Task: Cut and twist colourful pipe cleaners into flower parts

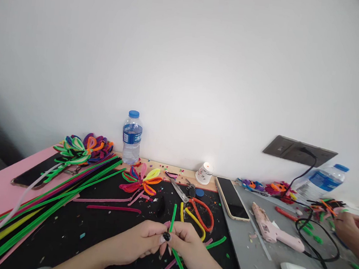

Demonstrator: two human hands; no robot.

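"What's held?"
"Left fingers (156, 240) and right fingers (176, 242) together pinch a green strip (173, 219), its ends poking out ahead and behind."
"Risk?"
"A slack pinch could drop it; reaching ahead could knock the scissors (185, 199), just beyond."

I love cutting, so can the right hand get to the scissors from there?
Probably yes: the scissors lie just beyond the right hand, with nothing covering their orange handle. But it and the left hand are busy with a green strip, so it may need to let go.
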